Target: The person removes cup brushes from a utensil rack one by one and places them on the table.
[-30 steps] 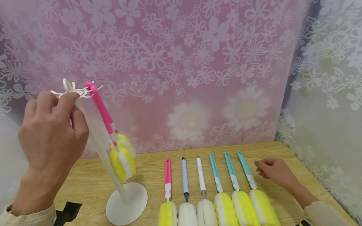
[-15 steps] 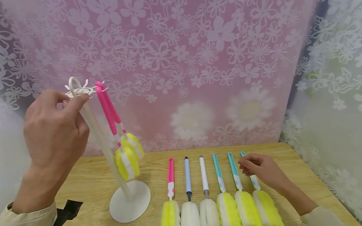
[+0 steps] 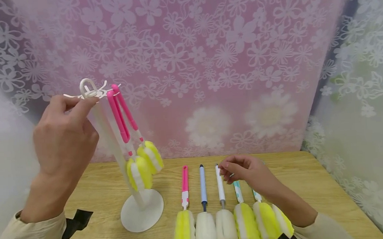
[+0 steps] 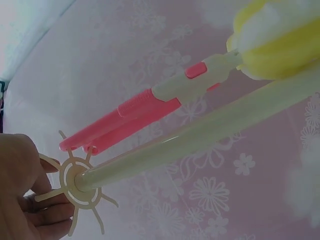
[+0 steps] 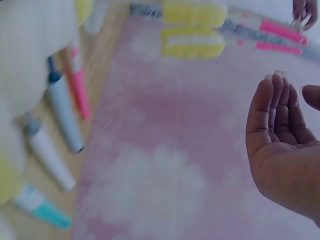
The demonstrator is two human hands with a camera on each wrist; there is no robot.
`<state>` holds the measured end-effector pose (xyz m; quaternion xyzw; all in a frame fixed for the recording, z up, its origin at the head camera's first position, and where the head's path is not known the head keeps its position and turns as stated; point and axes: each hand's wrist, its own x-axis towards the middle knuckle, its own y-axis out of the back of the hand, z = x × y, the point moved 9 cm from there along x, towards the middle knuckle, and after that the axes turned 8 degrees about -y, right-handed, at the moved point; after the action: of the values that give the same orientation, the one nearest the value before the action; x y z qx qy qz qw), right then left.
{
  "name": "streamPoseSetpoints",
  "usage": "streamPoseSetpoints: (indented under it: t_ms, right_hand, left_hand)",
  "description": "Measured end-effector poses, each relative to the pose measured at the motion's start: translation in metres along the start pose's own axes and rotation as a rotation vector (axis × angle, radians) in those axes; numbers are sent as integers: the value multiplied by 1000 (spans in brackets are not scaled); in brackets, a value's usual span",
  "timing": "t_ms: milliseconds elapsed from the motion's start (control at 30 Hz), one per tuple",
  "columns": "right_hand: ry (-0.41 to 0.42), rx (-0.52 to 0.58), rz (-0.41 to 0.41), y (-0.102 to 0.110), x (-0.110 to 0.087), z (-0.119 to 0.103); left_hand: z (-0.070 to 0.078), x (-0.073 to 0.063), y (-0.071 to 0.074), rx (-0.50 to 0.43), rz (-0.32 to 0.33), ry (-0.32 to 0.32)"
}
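My left hand point(image 3: 66, 141) pinches the hooked ring point(image 4: 64, 182) at the top of a white hanging stand point(image 3: 114, 146). Two pink-handled sponge brushes point(image 3: 140, 172) hang side by side from its hooks, their yellow-and-white heads down. Over the handles of the brushes on the table is my right hand point(image 3: 247, 171), fingers loosely bent and holding nothing; the right wrist view shows its palm bare. Below lie a pink-handled brush point(image 3: 184, 182), a blue-handled one point(image 3: 203, 184), a white-handled one point(image 3: 220, 190) and three teal-handled brushes point(image 3: 247, 224), partly covered by the right hand and forearm.
The stand's round white base point(image 3: 142, 214) is on the wooden table point(image 3: 97, 191), left of the row of brushes. A pink floral curtain point(image 3: 201, 60) hangs behind the table, with a pale curtain point(image 3: 369, 123) along the right side.
My right hand has moved left across the teal handles to near the white handle. The left hand keeps its pinch on the ring; the stand and the hanging brushes appear slightly turned.
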<state>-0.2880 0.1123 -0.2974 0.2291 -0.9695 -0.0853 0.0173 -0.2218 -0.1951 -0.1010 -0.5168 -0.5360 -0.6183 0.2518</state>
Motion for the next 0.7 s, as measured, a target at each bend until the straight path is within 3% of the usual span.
streamPoseSetpoints:
  t_ms: [233,433,533,700]
  right_hand:
    - [159,-13,-43,-59,35,-53]
    - [251,-65,-54,-114,75,-71]
    - [277,-44,-15,-132,89,-78]
    - [294,15,104,-145,104,-93]
  left_hand:
    - [-2,0,4,-41,103,-8]
    - [-4,1,3,-27,156,43]
    - [-4,2,0,-3,156,66]
    - [-3,5,-1,17,143,77]
